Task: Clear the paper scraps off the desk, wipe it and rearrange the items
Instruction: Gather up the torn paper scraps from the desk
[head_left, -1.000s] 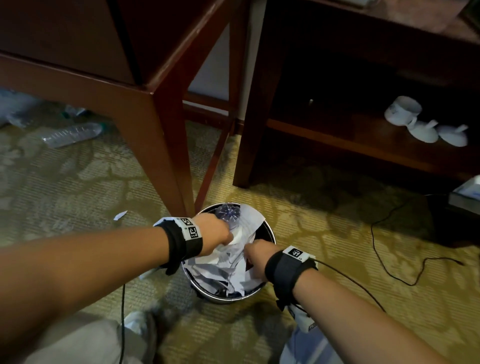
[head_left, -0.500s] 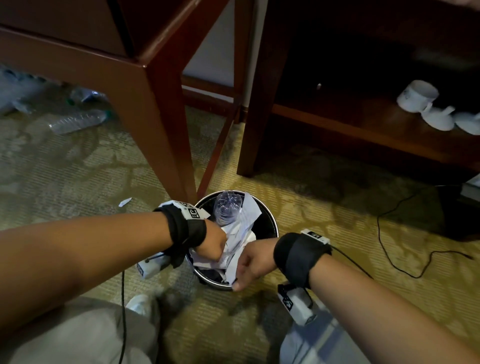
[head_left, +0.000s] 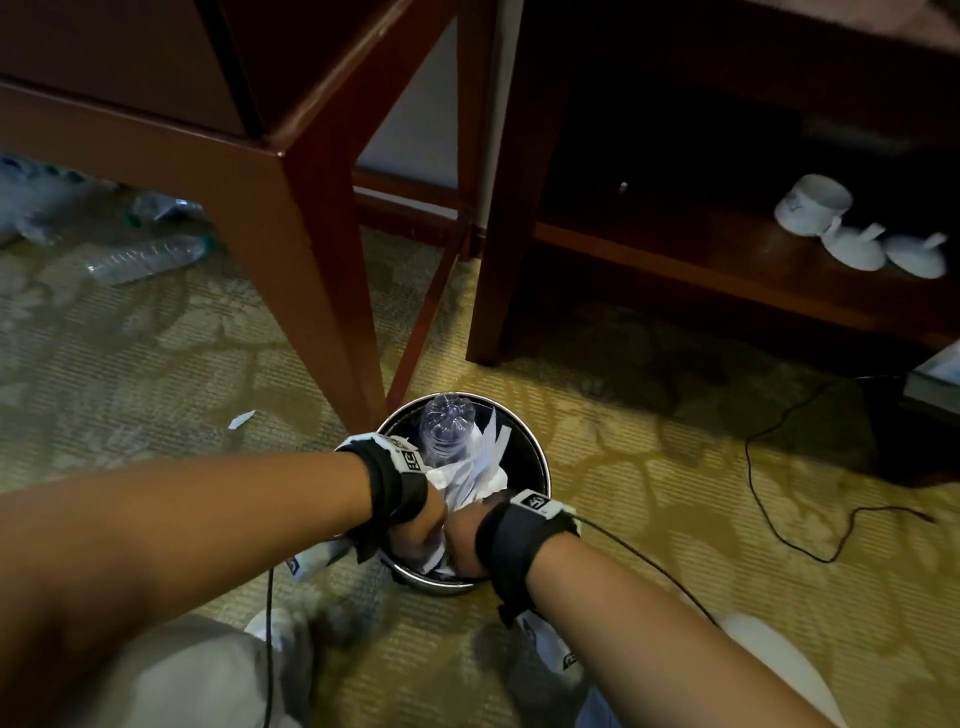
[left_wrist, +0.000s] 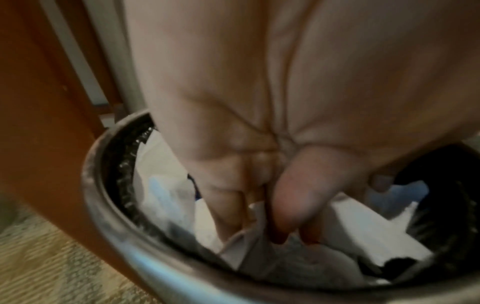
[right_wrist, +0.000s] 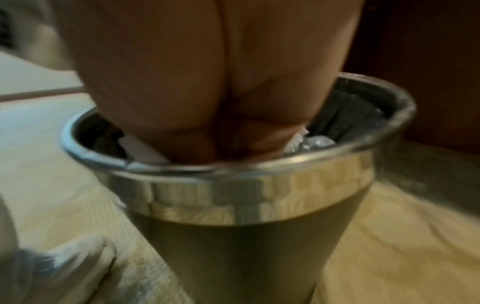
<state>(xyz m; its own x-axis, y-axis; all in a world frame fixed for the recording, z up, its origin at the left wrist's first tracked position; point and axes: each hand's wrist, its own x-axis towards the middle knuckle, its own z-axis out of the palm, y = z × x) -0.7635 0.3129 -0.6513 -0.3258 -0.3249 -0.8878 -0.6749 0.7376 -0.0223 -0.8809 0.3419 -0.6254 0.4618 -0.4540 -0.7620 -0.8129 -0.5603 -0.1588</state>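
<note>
Both hands are down in the round metal trash bin (head_left: 541, 470) at lower centre of the head view. The left hand (head_left: 415, 525) has straight fingers (left_wrist: 228, 207) pointing down and pressing into the crumpled white paper scraps (head_left: 480, 467), with the thumb alongside them. The right hand (head_left: 464, 535) sits just beside it, also in the bin; its fingertips are hidden below the rim in the wrist view, so I cannot tell if it grips or only pushes. The scraps fill most of the bin, and a clear plastic bottle (head_left: 447, 421) stands bottom-up at the far side. One loose scrap (head_left: 241, 419) lies on the patterned carpet (head_left: 649, 467), left of the bin. A leg of the counter (head_left: 322, 291) stands just behind the bin. Empty bottles (head_left: 148, 257) lie on the floor at left. White cups (head_left: 813, 203) rest tipped on a low shelf at upper right. A black cable (head_left: 779, 525) runs across the carpet at right.
</note>
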